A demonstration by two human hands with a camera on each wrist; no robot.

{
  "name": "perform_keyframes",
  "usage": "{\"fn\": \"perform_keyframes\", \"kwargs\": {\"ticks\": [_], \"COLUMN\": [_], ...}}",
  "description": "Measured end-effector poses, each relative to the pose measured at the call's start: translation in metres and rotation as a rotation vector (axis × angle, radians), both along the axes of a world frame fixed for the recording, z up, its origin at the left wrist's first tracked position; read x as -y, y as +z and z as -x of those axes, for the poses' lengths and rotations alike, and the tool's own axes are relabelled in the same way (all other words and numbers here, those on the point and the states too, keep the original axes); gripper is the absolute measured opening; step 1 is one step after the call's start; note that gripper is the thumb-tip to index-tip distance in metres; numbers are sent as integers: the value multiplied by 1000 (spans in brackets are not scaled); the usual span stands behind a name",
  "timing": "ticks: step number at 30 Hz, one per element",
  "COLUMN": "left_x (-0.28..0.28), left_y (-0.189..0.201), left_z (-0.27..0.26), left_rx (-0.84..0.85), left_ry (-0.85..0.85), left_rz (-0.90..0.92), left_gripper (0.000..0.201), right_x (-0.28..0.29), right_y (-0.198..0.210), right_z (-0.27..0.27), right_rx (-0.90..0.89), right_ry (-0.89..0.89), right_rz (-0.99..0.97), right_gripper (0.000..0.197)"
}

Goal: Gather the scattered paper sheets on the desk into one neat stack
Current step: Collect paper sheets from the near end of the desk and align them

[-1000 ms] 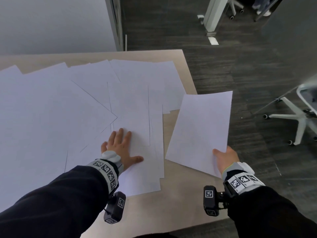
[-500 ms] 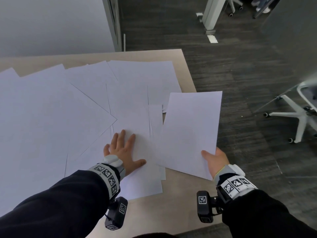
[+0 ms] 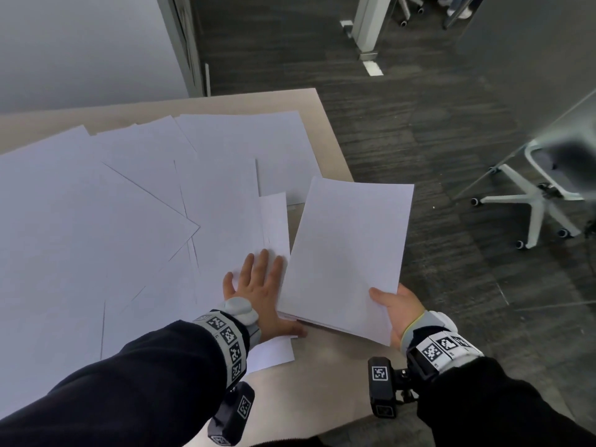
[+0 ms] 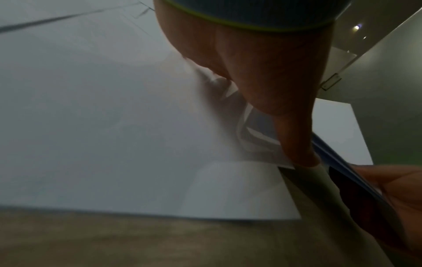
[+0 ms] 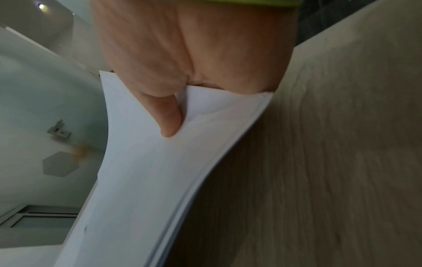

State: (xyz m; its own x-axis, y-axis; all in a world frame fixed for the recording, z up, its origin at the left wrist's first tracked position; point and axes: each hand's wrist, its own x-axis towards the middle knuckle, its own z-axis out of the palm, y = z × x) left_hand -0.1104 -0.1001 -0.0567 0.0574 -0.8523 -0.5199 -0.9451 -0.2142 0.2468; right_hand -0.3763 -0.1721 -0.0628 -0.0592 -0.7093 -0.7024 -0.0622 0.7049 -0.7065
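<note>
Light, floppy, slippery sheets (image 3: 135,227): left hand (image 3: 261,295) flat at 9 o'clock; right hand (image 3: 395,309) pinches stack (image 3: 348,253) corner

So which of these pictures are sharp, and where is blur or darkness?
Head view: sharp and evenly lit on the sheets and the stack; only the chair at the right edge is smeared. Left wrist view: dim and soft, the left hand in shadow. Right wrist view: brighter, the right hand fairly clear, the desk grain blurred.
</note>
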Motion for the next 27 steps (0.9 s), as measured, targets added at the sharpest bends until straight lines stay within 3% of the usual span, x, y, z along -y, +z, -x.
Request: {"fn": "perform_keyframes", "kwargs": {"ticks": [3,9,13,15,19,24,27], "left_x": [-4,-8,-10,-10,-9,-6,-5], "left_y": [1,10,18,20,24,38,37], "left_z": [9,4,-7,-14,-19,2,23], "left_rx": [-39,-58,-64,-61,-176,-342,-417], "left_ry": [84,138,174,168,157,51,-38], "left_rz": [54,108,123,111,140,216,201], "left_gripper": [142,99,40,20,12,13,21], "right_x": [-5,-7,-4,-5,-8,-18,-24], "right_y": [-4,-1,-6,-2,8,6,4], "right_z": [-2,0,18,24,22,-8,-22], "right_rx": [48,44,-86,-151,-200,-216,-173], "right_ry": [-25,-86,-98,-66,49,246,343], "right_rz": [2,27,74,90,131,119,112], "right_gripper": [36,22,19,23,31,14,33]}}
